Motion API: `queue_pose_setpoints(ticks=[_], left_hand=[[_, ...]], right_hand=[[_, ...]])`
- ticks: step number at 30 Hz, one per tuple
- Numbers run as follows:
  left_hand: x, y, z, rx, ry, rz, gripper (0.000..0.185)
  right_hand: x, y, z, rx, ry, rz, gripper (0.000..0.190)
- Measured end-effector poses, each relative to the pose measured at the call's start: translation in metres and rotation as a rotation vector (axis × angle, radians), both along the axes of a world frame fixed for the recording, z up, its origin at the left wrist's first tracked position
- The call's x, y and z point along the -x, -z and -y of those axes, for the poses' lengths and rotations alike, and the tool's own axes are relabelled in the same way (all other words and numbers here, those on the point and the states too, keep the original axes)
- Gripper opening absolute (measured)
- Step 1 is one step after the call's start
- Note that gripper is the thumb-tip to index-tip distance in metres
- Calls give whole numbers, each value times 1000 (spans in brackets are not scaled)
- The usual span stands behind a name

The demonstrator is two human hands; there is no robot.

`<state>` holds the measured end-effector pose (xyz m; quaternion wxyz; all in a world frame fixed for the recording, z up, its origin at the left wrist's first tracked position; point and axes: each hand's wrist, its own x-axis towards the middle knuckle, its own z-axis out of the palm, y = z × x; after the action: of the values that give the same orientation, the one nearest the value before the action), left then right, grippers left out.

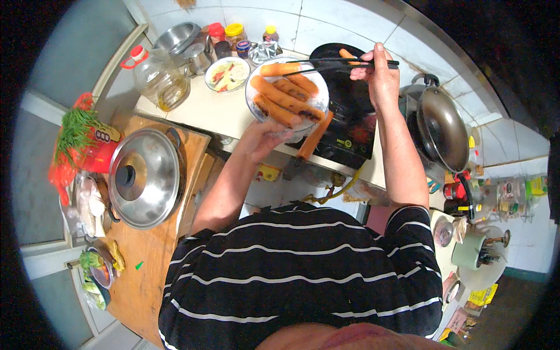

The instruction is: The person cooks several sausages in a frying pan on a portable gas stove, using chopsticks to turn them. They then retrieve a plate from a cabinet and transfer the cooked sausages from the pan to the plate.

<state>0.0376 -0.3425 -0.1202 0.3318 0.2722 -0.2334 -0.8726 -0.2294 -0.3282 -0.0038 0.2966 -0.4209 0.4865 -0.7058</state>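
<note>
My left hand [269, 138] holds the near rim of a white plate [324, 94] over the counter. Several browned, roll-shaped foods [286, 98] lie on the plate. In my right hand [380, 74] is a pair of black chopsticks [337, 64]; their tips reach over the plate and touch an orange-brown roll [280, 69] at its far edge. Behind the chopsticks a black pan [332, 50] stands on a black cooktop [341, 144], with another roll piece [347, 56] visible near my right fingers. The pan's wooden-looking handle [317, 138] points towards me, partly under the plate.
A small plate of food [227, 74], an oil jug [162, 83] and several jars [235, 33] stand on the counter at left. A lidded pot [144, 179] sits on a wooden table [140, 280]. A wok [444, 127] is at right, with a yellow hose [345, 190] below the counter.
</note>
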Motion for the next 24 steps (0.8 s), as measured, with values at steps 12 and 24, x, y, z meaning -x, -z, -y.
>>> queue_pose_setpoints(ticks=[12,24], left_hand=[[-11,0,-7,57,-14,-24,50],[-4,11,-2,52,4,-86,47]], right_hand=[[15,11,0,13,27,83,37],[15,13,-5,-7,-13,141,34]])
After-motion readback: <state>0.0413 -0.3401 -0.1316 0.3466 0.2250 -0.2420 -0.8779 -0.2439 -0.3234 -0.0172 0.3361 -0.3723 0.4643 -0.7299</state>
